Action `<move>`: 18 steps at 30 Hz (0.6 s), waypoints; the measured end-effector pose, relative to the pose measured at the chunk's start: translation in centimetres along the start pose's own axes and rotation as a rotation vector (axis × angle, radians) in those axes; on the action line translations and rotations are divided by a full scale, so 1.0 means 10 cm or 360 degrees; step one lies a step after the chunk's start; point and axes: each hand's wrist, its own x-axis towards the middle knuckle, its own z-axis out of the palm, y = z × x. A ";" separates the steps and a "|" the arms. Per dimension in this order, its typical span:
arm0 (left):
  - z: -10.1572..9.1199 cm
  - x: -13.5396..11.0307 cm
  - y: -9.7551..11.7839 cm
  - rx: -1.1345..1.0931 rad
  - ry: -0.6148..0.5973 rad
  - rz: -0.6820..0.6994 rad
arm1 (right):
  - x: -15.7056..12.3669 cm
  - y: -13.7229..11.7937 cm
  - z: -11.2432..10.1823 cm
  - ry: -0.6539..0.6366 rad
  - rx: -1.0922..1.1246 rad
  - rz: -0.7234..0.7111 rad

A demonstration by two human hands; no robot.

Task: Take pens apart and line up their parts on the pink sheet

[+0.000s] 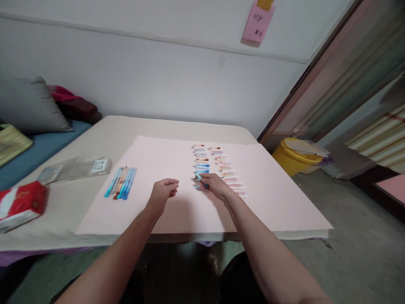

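My right hand [215, 185] is closed on a light-blue pen [198, 175], held at the column of pens on the pink sheet. My left hand [163, 192] hovers over the middle of the sheet, fingers loosely curled and a little apart, with nothing visible in them. Left of it lies a close bundle of pens [122, 183] in blue, grey and brown with shaped ends. Blue pens [202, 166] and brown-ended ones [201, 160] form the column beyond my right hand. Beside that runs another column of pale pens [228, 173], partly hidden by my right hand and wrist.
The pink sheet [278, 207] covers much of the cloth-topped table [76, 219]. A clear plastic wrapper [76, 169] and a red-and-white packet [23, 204] lie at the left. A yellow bin [289, 158] stands beyond the right edge, and a grey cushion [30, 105] sits far left.
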 end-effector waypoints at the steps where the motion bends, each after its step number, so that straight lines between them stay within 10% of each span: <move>1: 0.00 0.00 -0.01 0.0000 0.0001 -0.0009 | 0.02 0.00 -0.08 0.0038 -0.0056 -0.0031; 8: 0.01 -0.02 -0.01 0.0102 -0.0038 -0.0040 | 0.11 0.06 -0.51 0.0145 -0.0280 -0.0127; 18: 0.06 -0.07 0.00 0.0225 -0.0117 -0.0095 | 0.09 0.06 -0.58 0.0061 -0.0151 0.0082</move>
